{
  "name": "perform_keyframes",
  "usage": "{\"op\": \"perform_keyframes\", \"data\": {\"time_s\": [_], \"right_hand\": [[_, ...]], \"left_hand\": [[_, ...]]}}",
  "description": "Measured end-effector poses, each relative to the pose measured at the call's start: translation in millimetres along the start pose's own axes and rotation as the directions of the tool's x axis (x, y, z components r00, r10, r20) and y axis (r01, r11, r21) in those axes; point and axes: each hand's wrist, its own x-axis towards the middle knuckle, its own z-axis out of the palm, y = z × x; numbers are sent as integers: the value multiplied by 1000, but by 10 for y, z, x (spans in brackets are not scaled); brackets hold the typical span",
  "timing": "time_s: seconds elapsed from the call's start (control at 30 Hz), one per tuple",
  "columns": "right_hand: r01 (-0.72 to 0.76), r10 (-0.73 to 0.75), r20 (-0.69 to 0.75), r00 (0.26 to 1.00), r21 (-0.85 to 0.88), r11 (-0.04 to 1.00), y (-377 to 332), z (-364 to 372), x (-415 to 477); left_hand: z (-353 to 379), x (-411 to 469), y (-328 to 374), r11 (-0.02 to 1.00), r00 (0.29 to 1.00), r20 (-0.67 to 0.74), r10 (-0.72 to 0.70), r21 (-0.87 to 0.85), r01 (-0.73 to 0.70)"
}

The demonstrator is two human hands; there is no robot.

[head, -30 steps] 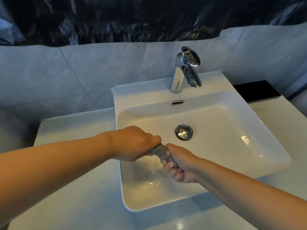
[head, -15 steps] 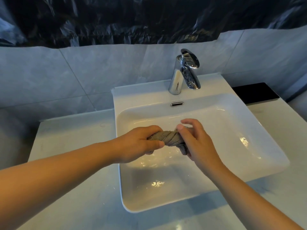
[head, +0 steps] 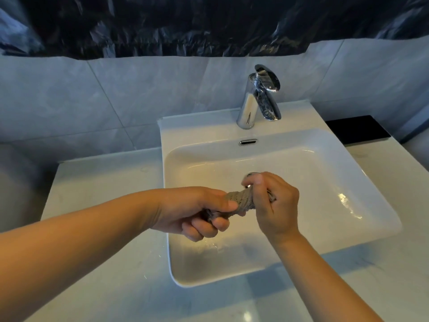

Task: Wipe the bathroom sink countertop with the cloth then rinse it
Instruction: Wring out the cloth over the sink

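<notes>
Head view: the cloth [head: 241,201], grey and twisted into a tight rope, sits just below the middle of the frame, above the bowl of the white sink [head: 301,163] and clear of its floor. Both hands hold it. The left hand [head: 192,211], coming in from the lower left, has its fingers curled under one end and the thumb laid along the top. A dark scrap of the fabric shows between its fingers. The right hand [head: 274,205], reaching up from the lower right, wraps the other end, with knuckles towards the camera and the thumb tip raised at the top. A small tail of cloth pokes out by its palm. Only the short twisted stretch between the two fists is open to view.

Right behind the right thumb, the chrome drain stopper [head: 251,175] is mostly hidden. Higher up, the overflow slot [head: 248,142] sits in the back wall of the bowl, and the chrome faucet [head: 257,98] stands on the sink's back ledge in the upper middle of the frame, its lever on top. Droplets glint on the bowl floor below the left hand.

The pale countertop [head: 104,182] runs along the left and bottom of the frame around the sink — faint smudges mark it at the left. Grey tiles [head: 116,94] cover the wall behind, crumpled black plastic sheeting [head: 209,24] fills the top of the frame, and a flat black slab [head: 355,129] lies at the right edge beside the sink.
</notes>
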Motion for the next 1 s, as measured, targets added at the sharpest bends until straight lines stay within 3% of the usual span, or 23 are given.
{"op": "perform_keyframes", "data": {"time_s": [0.17, 0.23, 0.3, 0.33, 0.43, 0.53, 0.6, 0.7, 0.83, 0.9, 1.0], "right_hand": [[-166, 138, 198, 971, 135, 977, -30, -67, 166], [-288, 232, 241, 942, 228, 930, -64, -69, 207], [-417, 342, 304, 889, 230, 879, -67, -42, 217], [-492, 412, 341, 845, 193, 849, -65, -23, 220], [-674, 597, 430, 677, 38, 738, -34, 11, 221], [-737, 653, 534, 537, -81, 672, -52, 1, 232], [-809, 704, 608, 366, -167, 564, -70, -11, 231], [-915, 693, 713, 104, -206, 348, -47, -12, 223], [-971, 574, 801, -169, -236, 43, 22, -5, 193], [-967, 497, 831, -249, -243, -79, 58, -14, 168], [-962, 446, 852, -273, -248, -115, 120, -36, 146]], "left_hand": [[133, -65, 99, 991, 997, -52, 52, 123, -45], [164, -96, 132, 948, 989, -133, 71, 319, -25], [184, -87, 148, 822, 957, -263, 125, 567, 48], [186, -70, 147, 720, 935, -314, 168, 687, 101], [133, -5, 69, 288, 893, -338, 298, 923, 254], [18, 25, -20, 65, 884, -275, 379, 960, 271], [-81, 58, -59, -52, 882, -213, 420, 965, 258], [-195, 108, -74, -185, 869, -126, 479, 953, 240], [-264, 137, -78, -245, 839, -28, 544, 951, 191], [-274, 164, -93, -266, 828, 10, 561, 949, 169], [-267, 210, -117, -272, 815, 27, 579, 949, 162]]}}
